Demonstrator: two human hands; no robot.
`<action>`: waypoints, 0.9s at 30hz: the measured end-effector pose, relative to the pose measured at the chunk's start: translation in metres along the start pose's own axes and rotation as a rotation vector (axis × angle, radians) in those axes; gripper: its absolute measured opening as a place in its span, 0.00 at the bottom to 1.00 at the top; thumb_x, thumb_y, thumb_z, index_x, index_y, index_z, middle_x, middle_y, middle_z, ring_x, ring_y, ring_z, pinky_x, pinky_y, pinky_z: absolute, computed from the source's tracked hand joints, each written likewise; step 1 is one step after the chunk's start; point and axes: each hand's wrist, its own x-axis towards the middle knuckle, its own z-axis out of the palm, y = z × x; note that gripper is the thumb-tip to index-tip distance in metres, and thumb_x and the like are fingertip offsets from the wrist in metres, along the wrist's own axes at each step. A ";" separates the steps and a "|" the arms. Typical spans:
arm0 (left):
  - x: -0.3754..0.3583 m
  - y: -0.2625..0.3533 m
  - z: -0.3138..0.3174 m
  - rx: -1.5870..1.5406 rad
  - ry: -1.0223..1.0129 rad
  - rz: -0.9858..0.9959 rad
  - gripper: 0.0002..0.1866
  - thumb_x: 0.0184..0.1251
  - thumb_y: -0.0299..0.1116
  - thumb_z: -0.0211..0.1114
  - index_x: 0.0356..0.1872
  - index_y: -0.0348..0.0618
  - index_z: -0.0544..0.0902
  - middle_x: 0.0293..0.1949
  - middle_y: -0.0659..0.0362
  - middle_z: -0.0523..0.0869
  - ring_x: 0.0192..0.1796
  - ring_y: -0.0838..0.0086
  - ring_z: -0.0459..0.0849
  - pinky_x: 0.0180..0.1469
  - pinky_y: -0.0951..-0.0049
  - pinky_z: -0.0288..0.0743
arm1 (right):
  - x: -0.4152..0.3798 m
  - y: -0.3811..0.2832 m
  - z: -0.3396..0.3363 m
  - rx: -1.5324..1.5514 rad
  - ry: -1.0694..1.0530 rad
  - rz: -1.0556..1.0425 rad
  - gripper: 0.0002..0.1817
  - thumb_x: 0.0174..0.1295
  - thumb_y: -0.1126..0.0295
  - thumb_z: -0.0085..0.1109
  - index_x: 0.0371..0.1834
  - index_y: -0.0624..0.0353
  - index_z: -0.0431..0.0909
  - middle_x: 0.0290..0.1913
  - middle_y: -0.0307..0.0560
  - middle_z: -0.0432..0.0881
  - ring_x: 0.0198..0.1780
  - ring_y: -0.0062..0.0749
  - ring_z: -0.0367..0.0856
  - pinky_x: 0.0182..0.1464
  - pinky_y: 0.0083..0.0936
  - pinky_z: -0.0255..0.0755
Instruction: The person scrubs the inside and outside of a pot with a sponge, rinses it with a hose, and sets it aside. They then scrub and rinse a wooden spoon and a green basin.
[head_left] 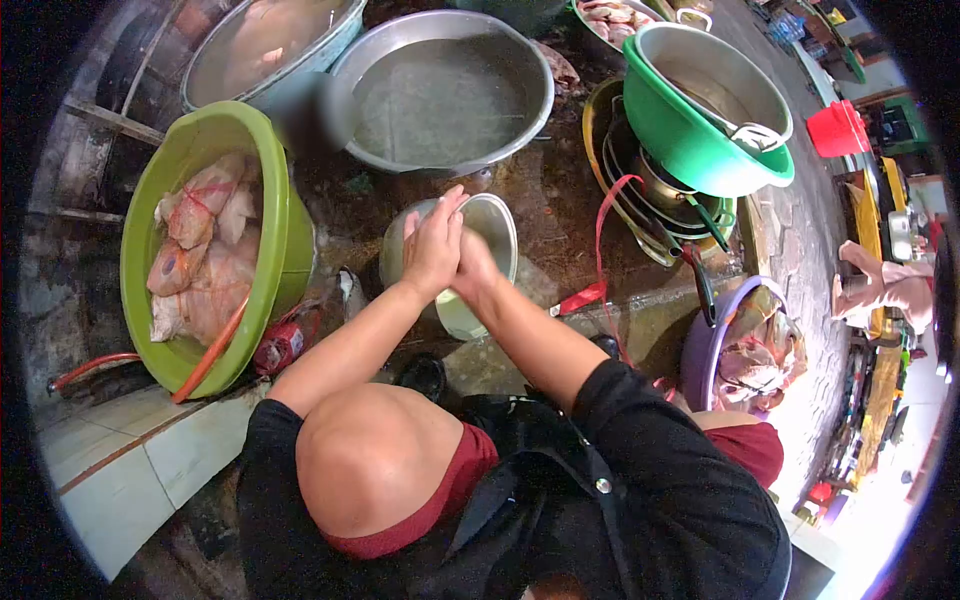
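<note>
My left hand (434, 246) and my right hand (477, 265) are pressed together in front of me, over a small pale pail (507, 235). The fingers of the left hand are stretched out, and I see nothing held in it. Motion smears the right hand, and its fingers are partly hidden behind the left. Just beyond the hands stands a wide metal basin (450, 168) of cloudy water. A knife with a red handle (580, 298) lies to the right of my right forearm.
At left a lime-green tub (290, 230) holds pale raw meat or fish, with an orange hose (215, 352) at its rim. To the right, a green basin (650, 120) with a metal pot sits above stacked pans. A purple basket (697, 350) of raw pieces stands nearer.
</note>
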 end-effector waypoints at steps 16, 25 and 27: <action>-0.006 -0.004 -0.016 0.060 0.001 -0.020 0.21 0.73 0.34 0.42 0.66 0.50 0.63 0.60 0.58 0.76 0.63 0.64 0.72 0.67 0.50 0.48 | -0.013 -0.007 -0.083 -1.967 -0.575 0.038 0.19 0.62 0.63 0.51 0.55 0.57 0.74 0.55 0.53 0.76 0.56 0.46 0.76 0.59 0.36 0.68; -0.012 0.008 -0.011 0.097 -0.008 0.049 0.21 0.73 0.32 0.42 0.66 0.50 0.62 0.60 0.59 0.76 0.63 0.66 0.71 0.68 0.51 0.47 | 0.088 0.008 -0.095 -2.228 -0.354 -0.888 0.12 0.59 0.65 0.48 0.36 0.59 0.79 0.38 0.48 0.84 0.41 0.46 0.82 0.44 0.39 0.75; -0.010 0.005 -0.012 0.063 0.037 0.042 0.22 0.72 0.30 0.44 0.66 0.48 0.64 0.59 0.56 0.77 0.61 0.64 0.73 0.65 0.60 0.52 | 0.068 0.026 -0.085 -2.292 -0.053 -0.976 0.15 0.61 0.64 0.48 0.45 0.60 0.77 0.42 0.51 0.82 0.44 0.47 0.82 0.46 0.38 0.75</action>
